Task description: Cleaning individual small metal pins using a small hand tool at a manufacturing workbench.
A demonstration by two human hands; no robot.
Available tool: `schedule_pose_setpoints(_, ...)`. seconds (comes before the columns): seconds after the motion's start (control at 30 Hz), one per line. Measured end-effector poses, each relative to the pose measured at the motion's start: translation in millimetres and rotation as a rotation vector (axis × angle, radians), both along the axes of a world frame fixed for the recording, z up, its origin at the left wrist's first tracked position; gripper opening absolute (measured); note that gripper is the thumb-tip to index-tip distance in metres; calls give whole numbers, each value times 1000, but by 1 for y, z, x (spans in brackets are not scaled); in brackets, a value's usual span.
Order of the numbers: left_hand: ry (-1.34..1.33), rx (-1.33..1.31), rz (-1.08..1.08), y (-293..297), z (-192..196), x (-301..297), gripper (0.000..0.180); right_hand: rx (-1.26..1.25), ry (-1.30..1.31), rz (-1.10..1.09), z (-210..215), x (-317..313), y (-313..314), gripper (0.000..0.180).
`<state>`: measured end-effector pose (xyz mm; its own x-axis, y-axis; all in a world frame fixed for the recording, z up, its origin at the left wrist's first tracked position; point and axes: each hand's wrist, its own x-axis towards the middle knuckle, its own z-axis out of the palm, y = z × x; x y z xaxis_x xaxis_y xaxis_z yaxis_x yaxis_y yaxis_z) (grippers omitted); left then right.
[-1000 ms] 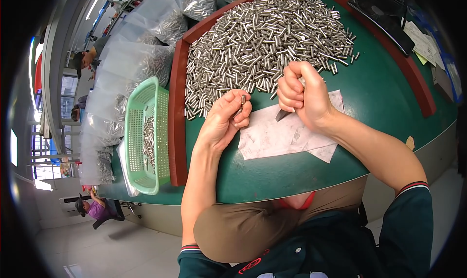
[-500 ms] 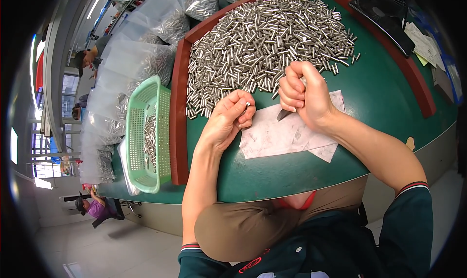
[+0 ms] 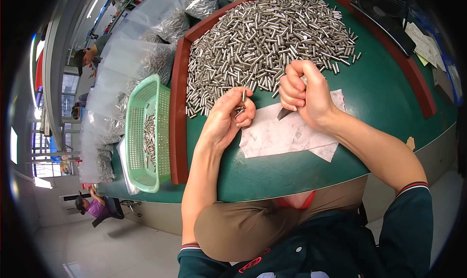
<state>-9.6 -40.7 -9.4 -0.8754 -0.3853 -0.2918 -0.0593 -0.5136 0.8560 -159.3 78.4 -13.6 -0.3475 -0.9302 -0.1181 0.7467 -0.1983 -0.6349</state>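
Pinching a smooth metal pin (image 3: 243, 96), the left hand (image 3: 225, 116) sits at seven o'clock from the glinting pin heap (image 3: 267, 42). At the left hand's three o'clock, the right hand (image 3: 307, 95) grips a dark, flat-tipped tool (image 3: 283, 114).

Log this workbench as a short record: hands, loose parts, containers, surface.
Left hand: pinching a cylindrical metal pin at the fingertips
Right hand: closed in a fist, a dark pointed piece jutting from beneath; its kind is unclear
Loose parts: large pile of metal pins beyond the hands
Containers: green plastic basket at left, holding pins; clear plastic bags beyond it
Surface: green tabletop with red-brown edging; stained white sheet below the right hand
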Motion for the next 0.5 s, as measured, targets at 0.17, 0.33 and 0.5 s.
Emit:
schedule_pose_setpoints(0.17,57,166,98,3,5,-5,27,-4,0,-6,-1,0,0,33)
schedule_pose_setpoints(0.33,-181,-512,138,11,6,-17,19,-4,-11,-3,-1,-1,1,34)
schedule_pose_setpoints(0.5,-287,-1605,36,17,-4,-25,15,-10,-12,0,0,1,0,33)
